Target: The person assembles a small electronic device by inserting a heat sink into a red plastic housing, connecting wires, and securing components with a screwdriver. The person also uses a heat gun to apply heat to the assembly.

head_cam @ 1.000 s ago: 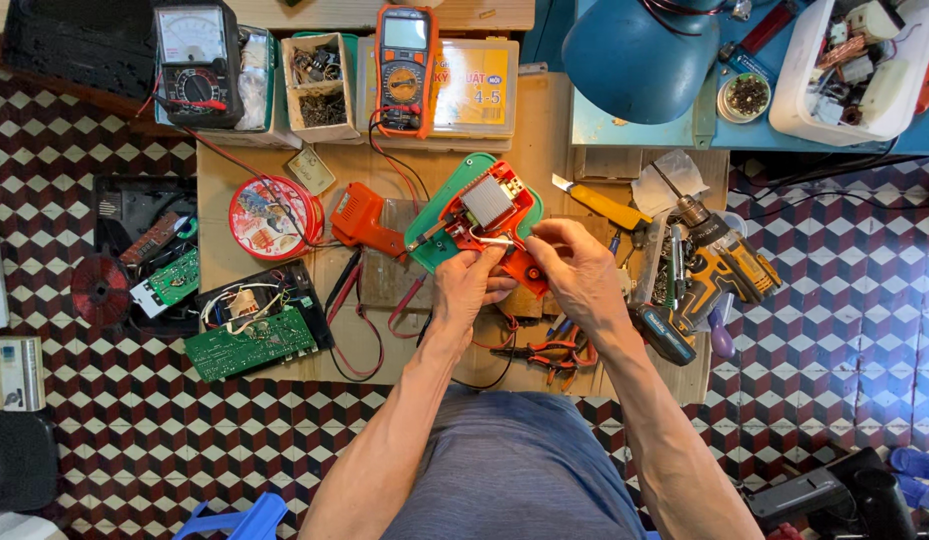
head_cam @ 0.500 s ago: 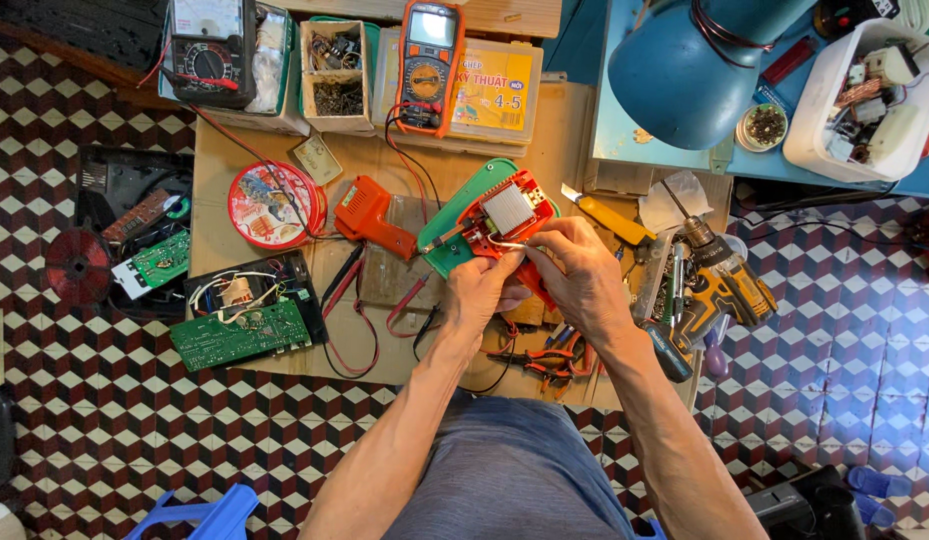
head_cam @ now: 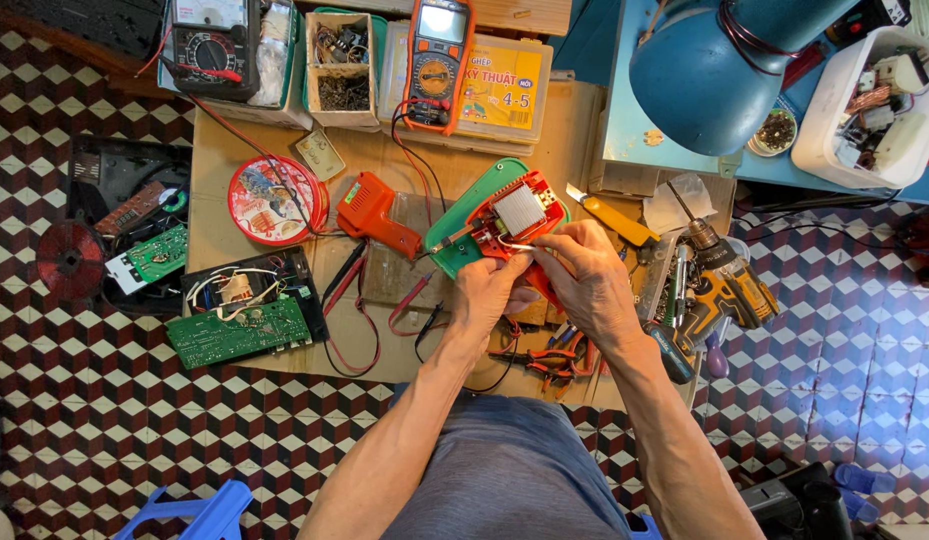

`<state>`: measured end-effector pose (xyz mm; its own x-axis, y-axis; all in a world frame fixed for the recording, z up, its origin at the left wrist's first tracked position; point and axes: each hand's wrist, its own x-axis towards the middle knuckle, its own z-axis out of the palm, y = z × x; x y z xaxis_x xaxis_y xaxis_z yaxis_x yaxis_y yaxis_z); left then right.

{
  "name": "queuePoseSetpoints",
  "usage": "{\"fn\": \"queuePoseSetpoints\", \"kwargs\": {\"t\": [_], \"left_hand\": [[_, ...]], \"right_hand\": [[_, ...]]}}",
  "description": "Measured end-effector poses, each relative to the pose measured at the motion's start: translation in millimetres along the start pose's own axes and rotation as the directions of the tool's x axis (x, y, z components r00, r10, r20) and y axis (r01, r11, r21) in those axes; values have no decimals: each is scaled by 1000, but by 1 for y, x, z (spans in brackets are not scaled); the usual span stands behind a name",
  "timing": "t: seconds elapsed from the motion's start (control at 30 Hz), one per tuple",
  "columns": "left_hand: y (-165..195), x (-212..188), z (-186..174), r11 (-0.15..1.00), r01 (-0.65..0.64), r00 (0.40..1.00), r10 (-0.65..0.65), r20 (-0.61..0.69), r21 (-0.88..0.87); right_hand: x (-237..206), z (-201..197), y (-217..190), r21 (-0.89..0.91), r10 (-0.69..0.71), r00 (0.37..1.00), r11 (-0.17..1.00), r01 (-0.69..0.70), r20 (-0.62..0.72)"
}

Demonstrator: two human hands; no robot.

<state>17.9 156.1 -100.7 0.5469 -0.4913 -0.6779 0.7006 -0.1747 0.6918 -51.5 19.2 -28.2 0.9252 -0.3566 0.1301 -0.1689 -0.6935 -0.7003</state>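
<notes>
My left hand (head_cam: 491, 290) and my right hand (head_cam: 588, 282) meet over a small red device (head_cam: 514, 222) with a white ribbed block on top. It rests on a green plastic shell (head_cam: 462, 225). My right hand pinches a thin metal tool or wire (head_cam: 520, 246) against the red device. My left hand grips the device's lower edge. An orange soldering gun (head_cam: 377, 213) lies just left of the shell.
The low wooden board (head_cam: 244, 150) carries a round red tin (head_cam: 274, 199), a green circuit board (head_cam: 238, 332), two multimeters (head_cam: 438, 62), pliers (head_cam: 544, 358), a yellow knife (head_cam: 612, 217) and a yellow drill (head_cam: 719, 290). A blue lamp (head_cam: 719, 65) hangs at upper right.
The view has shifted a little, so the board sits lower in frame. Both hands stay on the red device, with only small finger movements.
</notes>
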Motion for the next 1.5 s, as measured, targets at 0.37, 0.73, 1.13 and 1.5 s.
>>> {"fn": "queuePoseSetpoints", "kwargs": {"t": [0.37, 0.73, 1.13, 1.5], "left_hand": [[6, -2, -3, 998, 24, 1000, -24, 15, -58], [11, -2, -4, 999, 8, 1000, -9, 10, 34], [13, 0, -3, 1000, -2, 1000, 2, 0, 28], [17, -3, -3, 1000, 28, 1000, -28, -6, -14]], "right_hand": [[4, 19, 12, 122, 163, 986, 980, -158, -38], [13, 12, 17, 267, 398, 908, 868, -418, 129], [17, 33, 27, 487, 530, 840, 707, -513, 116], [-7, 35, -4, -208, -27, 985, 978, -10, -172]]}}
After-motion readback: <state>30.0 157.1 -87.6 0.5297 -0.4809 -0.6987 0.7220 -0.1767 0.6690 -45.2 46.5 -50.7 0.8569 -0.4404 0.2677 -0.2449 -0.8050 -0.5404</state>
